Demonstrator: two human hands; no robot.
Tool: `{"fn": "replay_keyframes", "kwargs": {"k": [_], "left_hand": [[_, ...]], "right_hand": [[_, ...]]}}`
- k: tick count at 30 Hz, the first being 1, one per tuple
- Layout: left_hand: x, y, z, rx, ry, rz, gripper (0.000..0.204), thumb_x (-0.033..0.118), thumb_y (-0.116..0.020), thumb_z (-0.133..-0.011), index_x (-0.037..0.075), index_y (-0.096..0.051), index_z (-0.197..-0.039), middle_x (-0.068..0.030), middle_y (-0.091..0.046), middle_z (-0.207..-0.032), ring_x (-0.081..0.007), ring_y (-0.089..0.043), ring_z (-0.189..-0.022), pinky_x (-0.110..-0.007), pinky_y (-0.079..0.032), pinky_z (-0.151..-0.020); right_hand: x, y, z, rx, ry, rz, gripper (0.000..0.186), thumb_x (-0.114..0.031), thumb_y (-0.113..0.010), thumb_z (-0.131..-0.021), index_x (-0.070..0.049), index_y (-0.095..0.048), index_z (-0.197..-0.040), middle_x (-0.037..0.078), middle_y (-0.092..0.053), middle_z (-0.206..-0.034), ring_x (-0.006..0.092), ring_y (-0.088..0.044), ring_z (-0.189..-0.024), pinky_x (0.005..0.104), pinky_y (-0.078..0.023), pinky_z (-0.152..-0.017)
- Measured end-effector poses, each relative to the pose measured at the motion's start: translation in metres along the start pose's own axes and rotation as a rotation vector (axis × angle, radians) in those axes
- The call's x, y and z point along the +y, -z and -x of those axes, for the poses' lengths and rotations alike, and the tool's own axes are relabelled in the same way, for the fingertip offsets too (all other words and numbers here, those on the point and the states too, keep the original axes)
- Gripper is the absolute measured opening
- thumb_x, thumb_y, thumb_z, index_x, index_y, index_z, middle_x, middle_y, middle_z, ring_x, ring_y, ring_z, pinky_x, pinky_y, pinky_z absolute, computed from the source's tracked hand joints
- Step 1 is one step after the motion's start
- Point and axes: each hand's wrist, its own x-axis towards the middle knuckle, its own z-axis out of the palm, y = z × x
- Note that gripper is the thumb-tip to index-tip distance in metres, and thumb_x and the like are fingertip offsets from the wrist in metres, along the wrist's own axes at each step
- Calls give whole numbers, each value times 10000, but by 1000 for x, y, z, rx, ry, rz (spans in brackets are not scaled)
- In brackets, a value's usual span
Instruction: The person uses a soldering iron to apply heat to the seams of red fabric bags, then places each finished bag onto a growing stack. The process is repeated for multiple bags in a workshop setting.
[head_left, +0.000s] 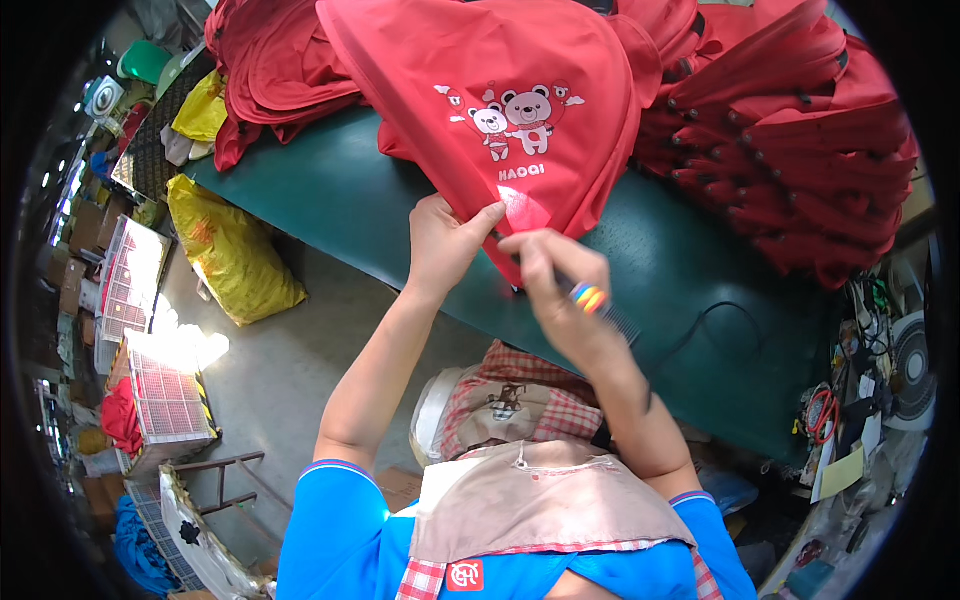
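A red fabric piece (585, 175) with printed cartoon bears lies over the near edge of the green table (340, 190), its narrow lower corner hanging toward me. My left hand (450, 240) pinches its left edge below the print, thumb on top, beside a bright patch of light. Just right of it, my right hand (560, 280) is closed on a dark tool (617, 322) with a rainbow-striped part, held against the fabric; the tool's tip is hidden by my fingers and motion blur. A thin black cord (708, 312) loops on the tabletop to the right.
Stacks of red fabric pieces (775, 160) fill the table's back and right. Left are a yellow sack (230, 250), wire crates (170, 405) and a metal frame (240, 500). A fan (905, 370) and clutter stand right. A checked padded seat (480, 410) is below my arms.
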Motion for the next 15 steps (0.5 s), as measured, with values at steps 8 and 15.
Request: {"fn": "replay_keyframes", "kwargs": {"k": [8,15], "left_hand": [[6,-30,-2,69,-237,-380,214,58,-640,-898,-72,-621,-1067,-253,-686,-979,-421,-689,-866,-414,-546,-774],[-61,-158,-12,-148,-177,-877,364,248,-554,-1006,29,-492,-1289,-260,-675,-986,-449,-691,-756,-519,-559,-675]], "right_hand": [[-13,90,33,386,-294,-140,368,-215,-474,-1049,45,-730,-1000,11,-565,-630,37,-456,-487,199,-442,-528],[-14,120,52,541,-273,-119,422,-267,-460,-1026,72,-706,-971,46,-557,-602,85,-499,-488,207,-398,-486]]}}
